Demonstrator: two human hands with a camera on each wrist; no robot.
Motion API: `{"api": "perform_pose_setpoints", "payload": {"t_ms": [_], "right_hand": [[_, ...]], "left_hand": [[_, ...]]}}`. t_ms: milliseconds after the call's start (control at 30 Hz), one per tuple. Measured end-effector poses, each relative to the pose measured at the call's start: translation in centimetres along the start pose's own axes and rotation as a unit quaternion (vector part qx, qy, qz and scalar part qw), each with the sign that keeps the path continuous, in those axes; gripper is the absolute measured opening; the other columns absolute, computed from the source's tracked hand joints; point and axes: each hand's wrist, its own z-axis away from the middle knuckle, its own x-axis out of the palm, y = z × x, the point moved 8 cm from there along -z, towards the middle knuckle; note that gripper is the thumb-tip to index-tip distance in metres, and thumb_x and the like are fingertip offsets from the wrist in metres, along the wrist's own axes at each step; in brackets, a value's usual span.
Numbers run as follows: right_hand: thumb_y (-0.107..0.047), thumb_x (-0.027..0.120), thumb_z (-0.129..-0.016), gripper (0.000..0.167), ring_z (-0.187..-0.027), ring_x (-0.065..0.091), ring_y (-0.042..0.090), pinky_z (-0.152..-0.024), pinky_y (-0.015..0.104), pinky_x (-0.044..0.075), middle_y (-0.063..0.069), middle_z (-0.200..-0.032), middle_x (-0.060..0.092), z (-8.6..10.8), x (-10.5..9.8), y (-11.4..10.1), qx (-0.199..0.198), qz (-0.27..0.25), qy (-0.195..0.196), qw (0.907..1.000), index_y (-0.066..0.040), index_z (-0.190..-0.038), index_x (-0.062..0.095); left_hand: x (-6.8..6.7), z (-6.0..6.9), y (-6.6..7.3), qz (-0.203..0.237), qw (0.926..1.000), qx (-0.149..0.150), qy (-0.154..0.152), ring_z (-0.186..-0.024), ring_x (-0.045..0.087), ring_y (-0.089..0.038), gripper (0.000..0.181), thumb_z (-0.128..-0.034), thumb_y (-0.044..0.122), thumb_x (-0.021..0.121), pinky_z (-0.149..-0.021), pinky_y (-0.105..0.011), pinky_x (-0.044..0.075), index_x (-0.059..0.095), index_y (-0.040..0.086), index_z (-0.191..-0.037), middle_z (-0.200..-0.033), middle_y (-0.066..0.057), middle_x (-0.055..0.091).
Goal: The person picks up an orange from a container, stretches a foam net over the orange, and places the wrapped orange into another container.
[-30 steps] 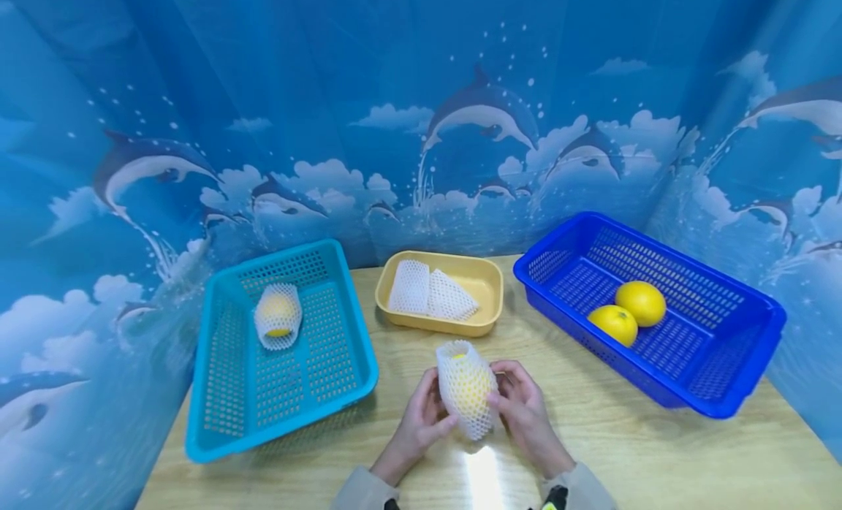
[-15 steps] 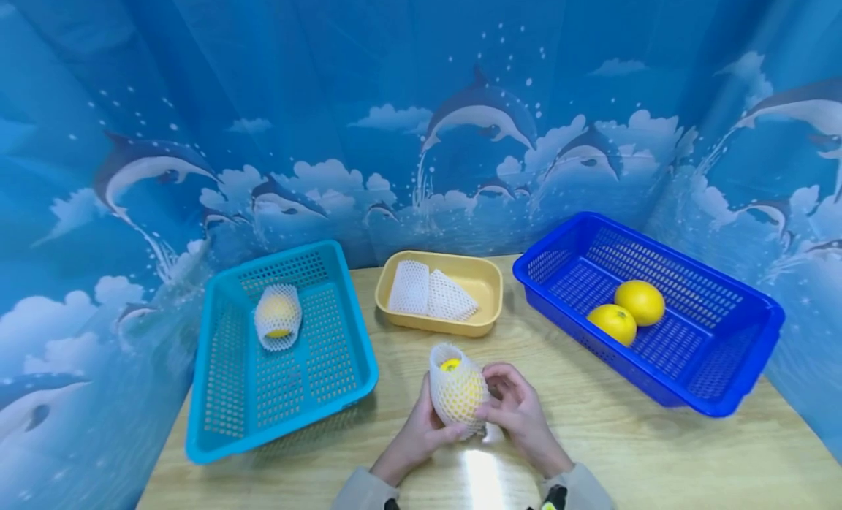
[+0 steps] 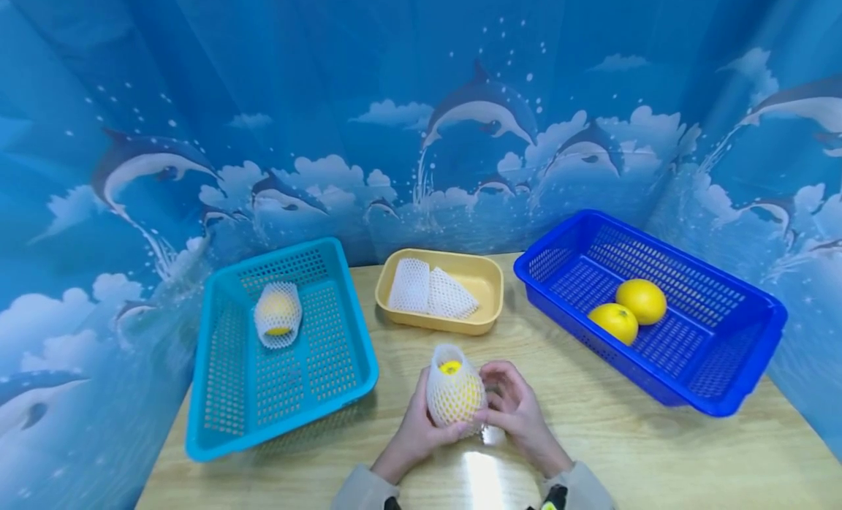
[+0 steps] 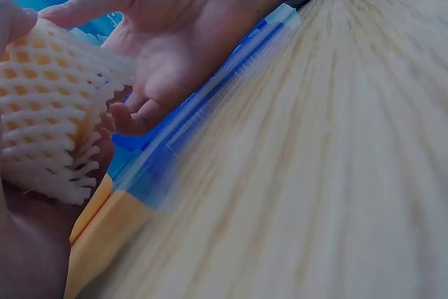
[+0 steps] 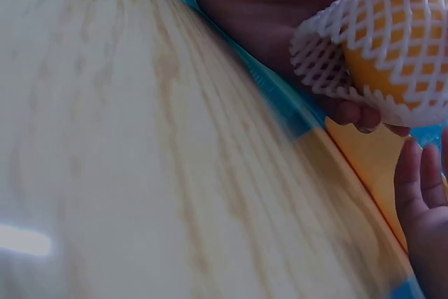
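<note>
**Netted yellow fruit [image 3: 457,399]: held two-handed above the tabletop [image 3: 612,444]**

Rests in the left hand [image 3: 421,422], gripped with curled fingers and thumb across the near side; also grasped at the right by thumb and bent fingers of the right hand [image 3: 516,408]. Shows yellow through the upper mouth of the foam net [image 3: 435,389], and again, in the right wrist view, at the flared lower end. Could slip out through that lower end if tugged by the net alone, or if loosened by both hands together. Could split the mesh if pulled hard at the ragged edge, and roll off if dropped.

Just ahead, faces the near rim of the tan tray [image 3: 430,323], holding two white nets [image 3: 409,287]; might clip that rim if pushed forward low. To the left, has open room as far as the teal basket [image 3: 322,313], with a rim to clear and space beside the wrapped fruit [image 3: 278,313] inside. To the right, has a wider stretch before the blue basket [image 3: 684,360], with two bare yellow fruits [image 3: 641,302] lying together inside.
</note>
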Motion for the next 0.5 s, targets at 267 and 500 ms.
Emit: {"api": "perform_pose_setpoints", "payload": {"t_ms": [267, 500], "right_hand": [[0.006, 0.073, -0.078, 0.066, -0.125, 0.054, 0.021, -0.103, 0.037, 0.045, 0.011, -0.137, 0.054, 0.26, 0.79, 0.53, 0.033, -0.001, -0.047, 0.9984, 0.006, -0.138, 0.045], [0.008, 0.072, -0.079, 0.062, -0.126, 0.053, 0.025, -0.105, 0.039, 0.044, 0.016, -0.137, 0.052, 0.10, 0.82, 0.48, 0.024, -0.008, -0.055, 0.9982, 0.010, -0.135, 0.047]], "left_hand": [[0.09, 0.05, 0.59, -0.027, 0.9980, 0.056, -0.014, -0.113, 0.059, -0.024, 0.079, -0.0706, 0.011, 0.080, -0.102, -0.037, 0.046, 0.043, 0.012, -0.140, -0.127, -0.010, 0.059], [0.12, -0.16, 0.23, -0.005, 0.9982, 0.055, -0.022, -0.113, 0.061, -0.026, 0.081, -0.0711, 0.012, 0.079, -0.102, -0.039, 0.047, 0.044, 0.012, -0.144, -0.129, -0.010, 0.060]]}}
